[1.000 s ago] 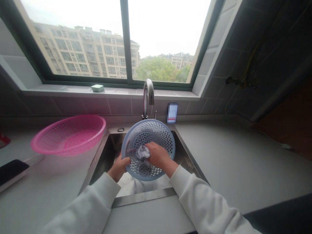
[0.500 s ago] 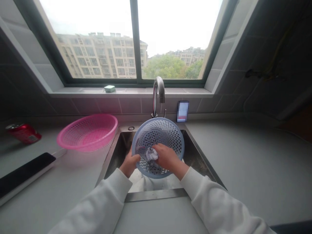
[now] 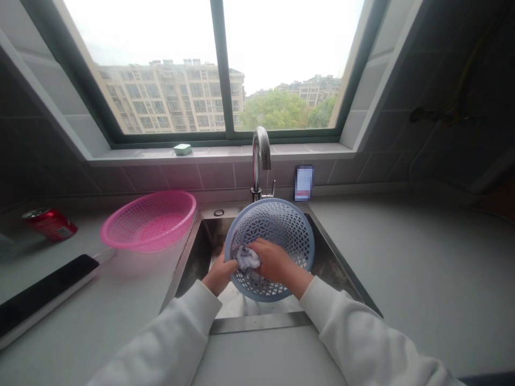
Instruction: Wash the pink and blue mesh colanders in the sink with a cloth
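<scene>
Your left hand (image 3: 219,274) grips the lower left edge of a round, pale blue perforated plastic basket (image 3: 281,225), its fingers (image 3: 225,268) curled around the rim and partly hidden behind it. The basket is tilted toward you, above the basin of a stainless steel sink (image 3: 199,252). Your right hand (image 3: 273,262) lies on the basket's inner face, its fingers (image 3: 257,252) pressed together on a crumpled grey-white cloth (image 3: 247,258), which is pinned against the mesh. Just left of the sink, a shallow pink plastic basket (image 3: 173,197) sits tilted on the pale counter (image 3: 402,268). Farther left, a red drink can (image 3: 50,224) lies on its side. A curved chrome faucet (image 3: 260,153) rises behind the sink, and a pale green soap dish (image 3: 182,149) sits on the windowsill (image 3: 306,148) beyond.
</scene>
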